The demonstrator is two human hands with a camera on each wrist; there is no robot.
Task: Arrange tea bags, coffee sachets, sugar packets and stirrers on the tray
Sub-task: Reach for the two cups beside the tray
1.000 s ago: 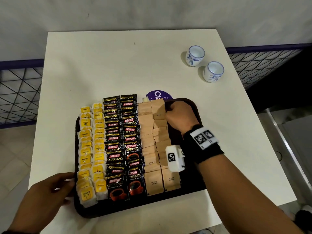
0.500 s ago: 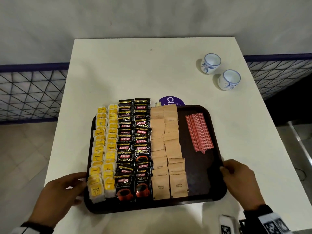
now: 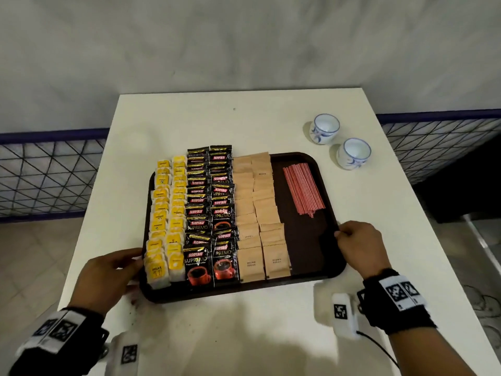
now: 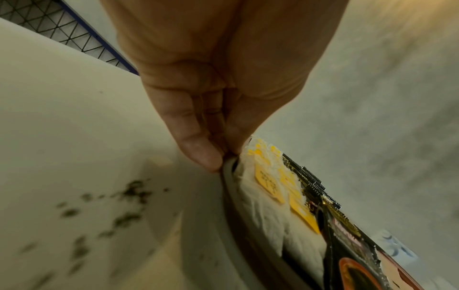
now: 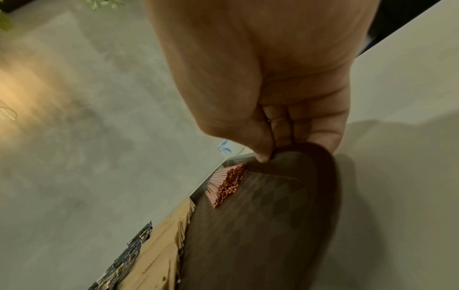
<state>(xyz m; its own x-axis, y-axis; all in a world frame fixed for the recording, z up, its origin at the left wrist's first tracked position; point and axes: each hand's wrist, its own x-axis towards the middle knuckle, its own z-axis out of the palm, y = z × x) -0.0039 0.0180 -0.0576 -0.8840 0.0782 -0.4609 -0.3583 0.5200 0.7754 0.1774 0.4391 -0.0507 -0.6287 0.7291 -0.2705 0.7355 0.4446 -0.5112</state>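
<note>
Since a second ago the right hand (image 3: 357,249) has left the sugar (image 3: 259,213) and pinches the tray (image 3: 332,267) rim; left hand (image 3: 108,278) pinches the opposite rim; between them tea (image 3: 166,215), coffee (image 3: 211,213); beyond the right hand, stirrers (image 3: 303,188); arranging looks finished.

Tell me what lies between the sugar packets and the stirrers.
Only a bare strip of tray separates the sugar packets from the stirrers, seen in the head view.
</note>
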